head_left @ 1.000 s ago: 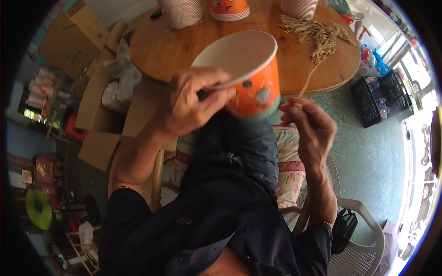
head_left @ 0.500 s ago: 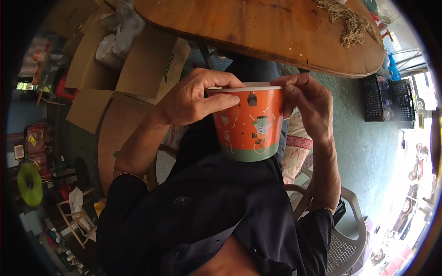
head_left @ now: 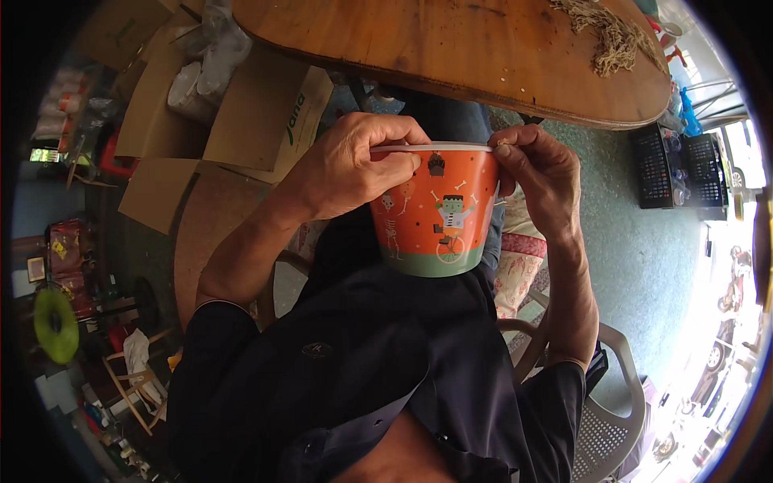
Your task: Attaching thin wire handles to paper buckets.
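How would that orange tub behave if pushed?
The orange tub is probably light: left-hand fingers pinch just its rim. Its visible wall, smooth and undented, suggests moderate stiffness. It narrows toward the base, so a push high up might tip it.

I wear a black short-sleeved shirt. Its small oval emblem is dark too. To the emblem's left is my left sleeve, its hem thinly edged in a lighter tone; well to its right, my right sleeve. Neckward of the emblem runs a buttoned placket, open at the throat. Beyond it, kneeward, are bluish trousers.
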A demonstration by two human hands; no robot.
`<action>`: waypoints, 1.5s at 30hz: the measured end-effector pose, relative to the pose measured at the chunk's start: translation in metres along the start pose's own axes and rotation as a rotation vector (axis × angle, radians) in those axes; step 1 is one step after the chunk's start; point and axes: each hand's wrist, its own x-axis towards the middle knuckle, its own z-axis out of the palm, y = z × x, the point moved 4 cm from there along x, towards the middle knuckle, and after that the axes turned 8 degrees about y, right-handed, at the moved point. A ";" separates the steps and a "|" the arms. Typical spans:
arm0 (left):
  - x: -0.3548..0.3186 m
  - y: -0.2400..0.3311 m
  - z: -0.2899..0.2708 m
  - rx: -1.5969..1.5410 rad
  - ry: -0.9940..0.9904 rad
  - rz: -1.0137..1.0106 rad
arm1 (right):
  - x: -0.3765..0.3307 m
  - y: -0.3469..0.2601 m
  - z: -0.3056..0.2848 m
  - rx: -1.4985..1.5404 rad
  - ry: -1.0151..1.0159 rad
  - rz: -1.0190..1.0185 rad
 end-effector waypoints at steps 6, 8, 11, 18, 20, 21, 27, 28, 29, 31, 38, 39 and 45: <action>0.002 -0.004 -0.001 -0.082 -0.138 -0.123 | -0.001 0.000 -0.001 -0.025 -0.001 -0.012; 0.001 -0.005 0.000 -0.185 -0.144 -0.139 | -0.001 0.001 -0.001 -0.010 0.006 -0.009; 0.000 0.001 0.002 -0.357 -0.122 -0.084 | 0.001 0.003 -0.003 0.011 0.022 0.003; 0.005 -0.002 0.001 -0.319 -0.142 -0.176 | 0.003 0.008 -0.002 0.023 0.056 -0.002; 0.007 -0.005 -0.001 -0.270 -0.157 -0.173 | 0.003 0.008 -0.002 0.013 0.055 0.003; 0.007 -0.006 -0.003 -0.234 -0.167 -0.151 | 0.003 0.008 -0.003 0.005 0.062 0.003; 0.006 -0.018 -0.006 -0.352 -0.080 -0.080 | 0.008 0.013 -0.003 0.027 0.045 -0.003; 0.004 -0.017 -0.006 -0.460 -0.086 -0.074 | 0.008 0.013 -0.002 0.023 0.043 -0.003; 0.002 -0.016 -0.007 -0.464 -0.083 -0.071 | 0.008 0.013 -0.001 0.028 0.043 0.001; 0.007 -0.008 -0.002 -0.444 -0.138 -0.131 | 0.008 0.016 -0.008 0.053 0.057 0.009; 0.004 0.002 -0.003 -0.482 -0.149 -0.141 | 0.008 0.014 -0.005 0.084 0.084 -0.017; 0.004 0.007 -0.010 -0.337 -0.108 -0.103 | 0.010 0.011 -0.004 0.084 0.112 -0.042; -0.003 0.031 -0.030 0.013 0.149 0.124 | -0.008 -0.029 -0.021 -0.068 0.332 -0.074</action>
